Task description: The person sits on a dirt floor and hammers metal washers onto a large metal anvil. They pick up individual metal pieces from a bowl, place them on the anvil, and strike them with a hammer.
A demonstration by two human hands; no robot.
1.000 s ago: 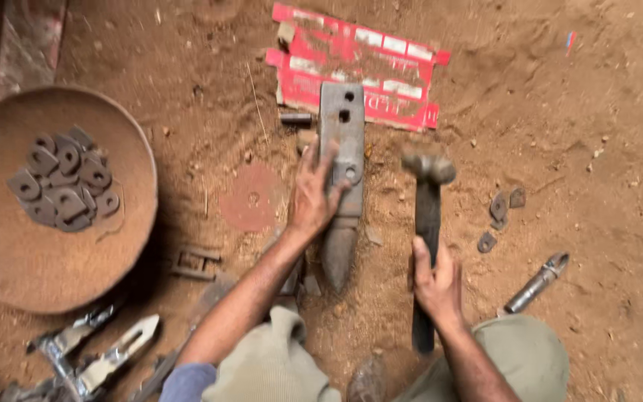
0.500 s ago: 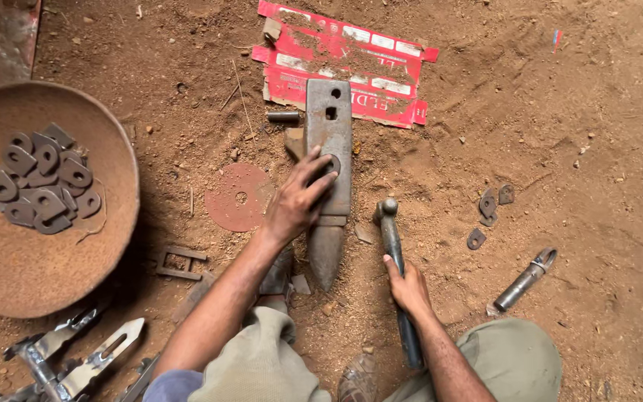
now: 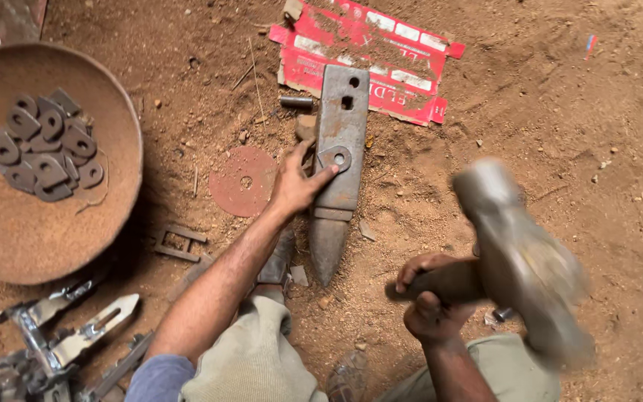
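Observation:
My left hand (image 3: 297, 184) rests on a long grey metal block (image 3: 338, 167) lying on the dirt. Its fingertips pin a small flat metal piece with a hole (image 3: 336, 158) onto the block. My right hand (image 3: 429, 294) is shut on the handle of a hammer. The hammer (image 3: 519, 253) is raised high toward the camera, and its head is large and blurred, to the right of the block.
A rusty round pan (image 3: 9, 238) at the left holds several similar flat metal pieces (image 3: 45, 145). A red disc (image 3: 245, 181) lies left of the block, torn red cardboard (image 3: 370, 56) behind it. Metal clamps and scrap (image 3: 61, 339) lie at the lower left.
The hammer has swung up from the ground to a raised position near the camera. My left hand stays on the block, holding the small piece.

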